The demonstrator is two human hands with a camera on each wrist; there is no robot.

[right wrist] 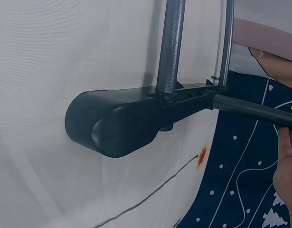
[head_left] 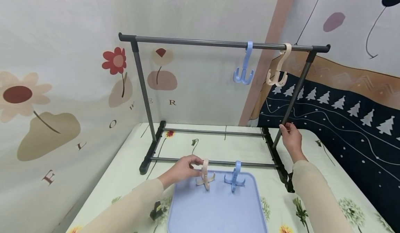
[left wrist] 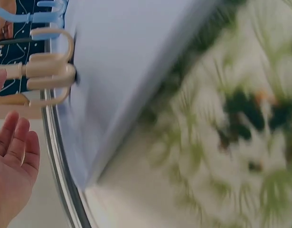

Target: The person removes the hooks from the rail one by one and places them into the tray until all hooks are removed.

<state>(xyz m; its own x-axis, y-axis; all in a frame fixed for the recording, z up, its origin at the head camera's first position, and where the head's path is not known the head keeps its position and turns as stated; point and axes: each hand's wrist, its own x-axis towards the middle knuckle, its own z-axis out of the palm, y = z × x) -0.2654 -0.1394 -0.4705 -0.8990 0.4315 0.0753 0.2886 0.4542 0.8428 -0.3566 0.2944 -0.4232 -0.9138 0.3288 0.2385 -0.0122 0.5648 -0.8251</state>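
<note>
A grey metal rack (head_left: 193, 42) stands on a floral-covered table. A beige hook (head_left: 205, 177) and a blue hook (head_left: 235, 179) hang on its low front bar, over a pale blue tray (head_left: 215, 208). My left hand (head_left: 184, 168) is at the beige hook (left wrist: 48, 71), thumb and fingertips beside its stem; in the left wrist view the fingers (left wrist: 13, 142) look straight, not closed round it. My right hand (head_left: 292, 139) touches the rack's right upright low down with its fingertips. In the right wrist view that hand (right wrist: 287, 166) lies just under the pole, fingers straight.
Another blue hook (head_left: 243, 73) and another beige hook (head_left: 278, 75) hang near the right end of the top bar. The rack's black foot (right wrist: 117, 123) rests on the cloth. Patterned sheets wall in the table at the back and both sides.
</note>
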